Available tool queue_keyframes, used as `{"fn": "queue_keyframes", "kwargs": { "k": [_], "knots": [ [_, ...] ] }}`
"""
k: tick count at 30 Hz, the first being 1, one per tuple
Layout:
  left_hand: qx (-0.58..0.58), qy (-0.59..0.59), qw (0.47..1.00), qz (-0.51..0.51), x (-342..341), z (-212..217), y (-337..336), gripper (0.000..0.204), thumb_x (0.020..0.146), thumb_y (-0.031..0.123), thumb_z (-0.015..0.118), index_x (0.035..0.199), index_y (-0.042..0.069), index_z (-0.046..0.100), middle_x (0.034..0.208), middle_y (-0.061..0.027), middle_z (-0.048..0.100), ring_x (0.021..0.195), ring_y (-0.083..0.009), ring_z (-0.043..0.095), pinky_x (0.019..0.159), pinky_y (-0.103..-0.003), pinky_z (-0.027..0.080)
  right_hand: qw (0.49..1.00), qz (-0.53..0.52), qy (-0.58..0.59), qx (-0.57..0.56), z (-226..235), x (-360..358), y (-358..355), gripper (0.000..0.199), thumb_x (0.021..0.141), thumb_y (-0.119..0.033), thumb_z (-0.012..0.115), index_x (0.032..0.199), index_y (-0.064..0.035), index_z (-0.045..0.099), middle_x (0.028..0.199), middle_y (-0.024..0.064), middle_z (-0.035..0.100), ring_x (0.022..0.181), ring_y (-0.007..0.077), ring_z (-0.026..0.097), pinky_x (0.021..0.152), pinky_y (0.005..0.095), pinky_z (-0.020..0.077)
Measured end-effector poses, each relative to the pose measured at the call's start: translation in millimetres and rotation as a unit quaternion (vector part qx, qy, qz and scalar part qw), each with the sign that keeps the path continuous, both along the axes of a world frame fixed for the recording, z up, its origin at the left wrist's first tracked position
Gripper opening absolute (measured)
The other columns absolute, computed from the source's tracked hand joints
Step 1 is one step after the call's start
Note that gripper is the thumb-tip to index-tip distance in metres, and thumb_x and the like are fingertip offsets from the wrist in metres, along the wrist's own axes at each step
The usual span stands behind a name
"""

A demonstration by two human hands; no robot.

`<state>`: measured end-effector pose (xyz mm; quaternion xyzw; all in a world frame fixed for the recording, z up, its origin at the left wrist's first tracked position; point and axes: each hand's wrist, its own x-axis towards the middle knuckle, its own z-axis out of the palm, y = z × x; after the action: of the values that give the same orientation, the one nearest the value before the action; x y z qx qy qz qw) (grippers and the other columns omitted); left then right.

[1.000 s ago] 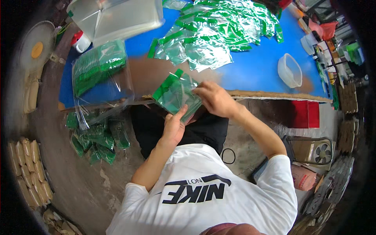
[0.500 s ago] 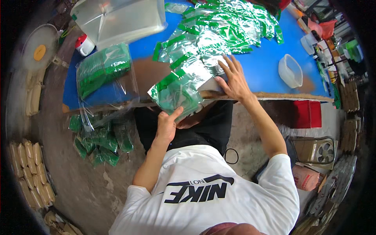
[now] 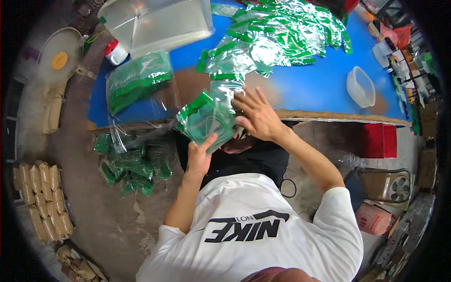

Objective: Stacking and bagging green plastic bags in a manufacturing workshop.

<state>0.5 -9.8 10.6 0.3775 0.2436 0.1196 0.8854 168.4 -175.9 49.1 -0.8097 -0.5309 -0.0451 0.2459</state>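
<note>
My left hand (image 3: 201, 156) grips a small stack of clear plastic bags with green bands (image 3: 203, 121) by its near corner, thumb on top. The stack hangs over the table's front edge, above my lap. Beside it, my right hand (image 3: 257, 115) is palm down with its fingers spread. Its fingertips are at the edge of a shiny bag (image 3: 227, 88) that lies between the stack and the pile; whether they touch it I cannot tell. Farther back spreads a large loose pile of the same green-banded bags (image 3: 282, 35).
A blue table (image 3: 305, 91) carries a clear bag packed with green pouches (image 3: 140, 82), a red-lidded white mug (image 3: 115, 52), a large translucent bin (image 3: 159, 28) and a white plastic tub (image 3: 361, 87). Filled green packs (image 3: 136, 164) lie on the floor at left. A red box (image 3: 379, 140) stands at right.
My right hand has moved left and nearer to me, away from the pile toward the stack. My left hand still holds the stack, and the whole view has shifted slightly.
</note>
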Motion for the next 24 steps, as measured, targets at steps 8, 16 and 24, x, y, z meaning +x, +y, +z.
{"fn": "queue_keyframes", "kwargs": {
  "k": [8, 16, 24],
  "knots": [
    [-0.005, -0.002, 0.997, -0.071, -6.5, -21.8, 26.8, 0.042, 0.088, 0.005, 0.068, 0.128, 0.003, 0.055, 0.124, -0.0096, 0.063, 0.110, -0.0207, 0.063, 0.096, -0.036, 0.052, 0.998, -0.014, -0.051, 0.019, 9.0, 65.9, 36.6, 0.044, 0.100, -0.036, 0.045, 0.126, -0.0027, 0.058, 0.134, 0.0214, 0.054, 0.130, 0.0406, 0.044, 0.110, 0.0499, 0.0319],
    [-0.086, -0.024, 0.995, -0.049, -2.2, -7.7, 8.4, 0.036, 0.092, 0.004, 0.063, 0.127, 0.001, 0.055, 0.125, -0.0114, 0.062, 0.114, -0.0223, 0.061, 0.099, -0.039, 0.051, 0.961, 0.148, 0.203, -0.112, 28.0, 21.5, 31.9, 0.033, 0.098, -0.020, 0.049, 0.124, -0.0024, 0.059, 0.135, 0.0197, 0.055, 0.124, 0.0374, 0.051, 0.107, 0.0445, 0.0382],
    [-0.099, -0.065, 0.993, 0.021, -18.6, -19.7, 19.7, 0.042, 0.090, 0.003, 0.063, 0.130, 0.000, 0.051, 0.130, -0.0114, 0.058, 0.119, -0.0250, 0.058, 0.103, -0.040, 0.049, 0.986, -0.006, -0.118, -0.119, -9.7, 93.3, 69.1, 0.068, 0.095, -0.050, 0.050, 0.143, -0.0020, 0.043, 0.151, 0.0208, 0.037, 0.144, 0.0413, 0.024, 0.119, 0.0518, 0.0178]
  ]
}}
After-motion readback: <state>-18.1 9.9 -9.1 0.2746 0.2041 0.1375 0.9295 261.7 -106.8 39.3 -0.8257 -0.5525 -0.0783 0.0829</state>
